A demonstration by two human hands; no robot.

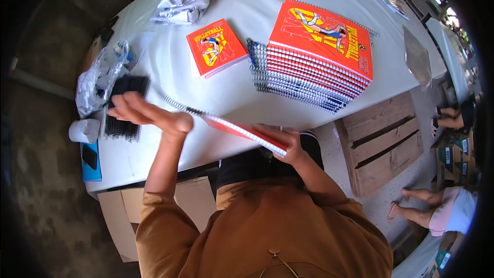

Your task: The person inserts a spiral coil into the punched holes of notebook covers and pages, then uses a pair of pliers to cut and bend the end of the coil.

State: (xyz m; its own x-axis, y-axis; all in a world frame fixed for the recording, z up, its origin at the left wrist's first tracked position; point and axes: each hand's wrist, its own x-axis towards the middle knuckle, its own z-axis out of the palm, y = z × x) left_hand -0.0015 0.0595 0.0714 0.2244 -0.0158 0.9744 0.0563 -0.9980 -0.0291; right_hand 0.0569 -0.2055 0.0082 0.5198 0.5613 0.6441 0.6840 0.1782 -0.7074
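Observation:
My right hand (289, 143) grips a red notebook (242, 129) by its near end, holding it edge-up over the table's front edge. White punched page edges face up. A dark spiral wire (175, 104) reaches out from the notebook's far left end; how much of it is threaded through the holes I cannot tell. My left hand (149, 114) is open, fingers stretched, slightly blurred, beside the wire. Below and behind it lies a bundle of black spiral wires (126, 126). Straight ahead, a smaller red book (216, 47) lies flat, its cover showing a volleyball player.
A tall stack of spiral-bound red notebooks (324, 38) stands right of centre on the white-covered table (200, 149). Crumpled plastic (103, 80), a white roll (84, 131) and a phone (90, 157) line the left edge. Right, a wooden pallet (381, 141); another person's legs (419, 208) show nearby.

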